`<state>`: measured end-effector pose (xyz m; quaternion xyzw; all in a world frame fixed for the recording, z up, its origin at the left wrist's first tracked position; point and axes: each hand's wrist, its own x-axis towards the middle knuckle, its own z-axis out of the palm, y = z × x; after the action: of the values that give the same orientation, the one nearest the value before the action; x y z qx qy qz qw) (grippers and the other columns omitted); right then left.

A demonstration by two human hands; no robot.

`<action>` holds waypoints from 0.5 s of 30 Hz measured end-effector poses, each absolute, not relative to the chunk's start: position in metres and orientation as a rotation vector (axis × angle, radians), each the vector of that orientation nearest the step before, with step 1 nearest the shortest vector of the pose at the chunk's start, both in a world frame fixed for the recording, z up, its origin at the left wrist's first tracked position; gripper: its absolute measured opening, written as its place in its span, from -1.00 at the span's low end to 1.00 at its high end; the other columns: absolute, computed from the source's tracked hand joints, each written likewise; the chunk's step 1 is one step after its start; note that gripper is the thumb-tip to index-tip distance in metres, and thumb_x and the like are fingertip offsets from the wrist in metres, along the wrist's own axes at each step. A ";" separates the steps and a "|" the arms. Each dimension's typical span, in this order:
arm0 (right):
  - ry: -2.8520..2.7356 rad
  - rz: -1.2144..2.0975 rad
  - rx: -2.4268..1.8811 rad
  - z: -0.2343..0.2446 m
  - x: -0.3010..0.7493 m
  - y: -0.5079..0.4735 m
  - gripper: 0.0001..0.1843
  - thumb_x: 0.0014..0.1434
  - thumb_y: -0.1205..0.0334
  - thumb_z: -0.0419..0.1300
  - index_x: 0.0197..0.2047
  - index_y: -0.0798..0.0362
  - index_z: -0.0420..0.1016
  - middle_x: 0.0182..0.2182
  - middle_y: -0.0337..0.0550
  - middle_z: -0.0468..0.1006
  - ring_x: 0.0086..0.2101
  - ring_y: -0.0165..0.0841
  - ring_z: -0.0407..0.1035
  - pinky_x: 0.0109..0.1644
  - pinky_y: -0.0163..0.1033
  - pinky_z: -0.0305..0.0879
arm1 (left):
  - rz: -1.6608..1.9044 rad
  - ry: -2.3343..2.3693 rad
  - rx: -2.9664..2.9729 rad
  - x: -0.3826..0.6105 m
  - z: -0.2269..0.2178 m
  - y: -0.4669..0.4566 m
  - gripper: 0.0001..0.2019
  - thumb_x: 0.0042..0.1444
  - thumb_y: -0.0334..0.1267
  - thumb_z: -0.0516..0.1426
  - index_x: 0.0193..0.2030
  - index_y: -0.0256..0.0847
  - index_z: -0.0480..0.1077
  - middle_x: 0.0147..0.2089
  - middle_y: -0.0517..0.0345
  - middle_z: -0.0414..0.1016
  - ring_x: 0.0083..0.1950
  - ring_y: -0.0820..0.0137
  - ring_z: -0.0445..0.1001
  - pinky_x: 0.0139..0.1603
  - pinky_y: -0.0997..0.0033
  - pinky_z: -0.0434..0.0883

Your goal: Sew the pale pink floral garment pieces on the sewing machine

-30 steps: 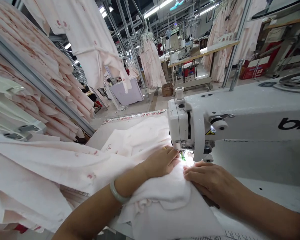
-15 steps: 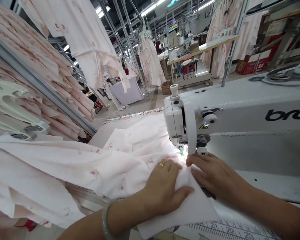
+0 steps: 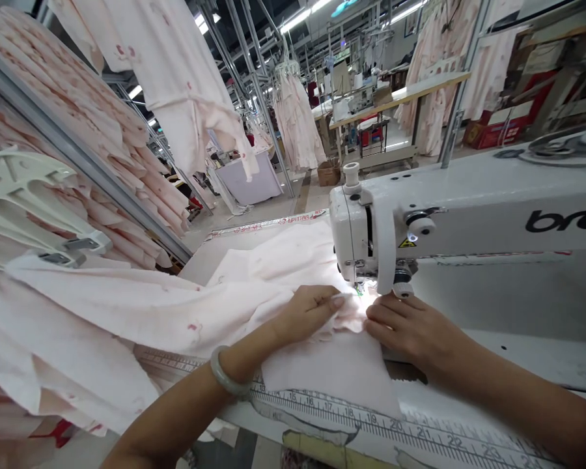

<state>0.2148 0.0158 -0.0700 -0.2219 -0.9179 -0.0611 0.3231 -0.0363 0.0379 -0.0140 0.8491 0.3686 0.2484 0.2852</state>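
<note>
A pale pink printed garment (image 3: 185,312) lies across the sewing table and runs under the head of a white sewing machine (image 3: 469,215). My left hand (image 3: 307,312), with a pale bangle on its wrist, lies flat on the fabric just left of the needle, its fingers stretched towards the presser foot (image 3: 359,290). On the other side of the needle, my right hand (image 3: 410,329) presses the cloth down, its fingers together. A lamp lights the fabric between the two hands.
A printed ruler (image 3: 371,420) runs along the table's front edge. Stacked pink garments (image 3: 78,150) hang on a rail at the left, with white plastic hangers (image 3: 34,208) below. More garments hang overhead, and other sewing tables (image 3: 395,98) stand beyond the aisle.
My left hand has slid forward from gripping the fabric's near fold to lying flat by the needle. The cloth has been pulled flatter, uncovering more of the ruler.
</note>
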 end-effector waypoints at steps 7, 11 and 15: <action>-2.577 0.044 -0.535 -0.052 0.233 0.017 -0.76 0.53 0.36 0.05 0.02 0.05 0.57 -0.18 -0.09 0.58 -0.18 -0.18 0.41 -0.01 -0.02 0.31 | 0.619 1.184 2.325 -0.006 -0.008 0.015 -0.62 0.51 -0.11 -0.04 -0.40 -0.11 0.10 -0.40 0.21 0.31 -0.32 0.35 0.30 -0.24 0.31 0.25; -2.684 0.393 -0.590 -0.043 0.239 0.013 -0.71 0.59 0.29 -0.01 0.02 -0.04 0.57 -0.23 -0.16 0.52 -0.17 -0.20 0.40 0.06 -0.02 0.27 | 0.679 1.271 2.316 -0.007 -0.025 0.009 -0.64 0.50 -0.06 -0.03 -0.36 -0.09 0.12 -0.38 0.20 0.35 -0.33 0.32 0.31 -0.23 0.29 0.26; -2.672 0.478 -0.584 -0.038 0.238 0.008 -0.67 0.56 0.31 -0.02 -0.03 -0.05 0.59 -0.30 -0.16 0.52 -0.24 -0.20 0.38 -0.04 -0.04 0.23 | 0.747 1.290 2.368 -0.013 -0.035 0.007 -0.72 0.37 -0.02 0.23 -0.25 -0.12 0.30 -0.27 0.15 0.51 -0.24 0.27 0.45 -0.18 0.29 0.37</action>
<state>0.2384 0.0078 -0.0383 -0.2067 -0.9464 0.1694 0.1814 -0.0125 0.0067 -0.0346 0.8337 0.4543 0.2631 0.1710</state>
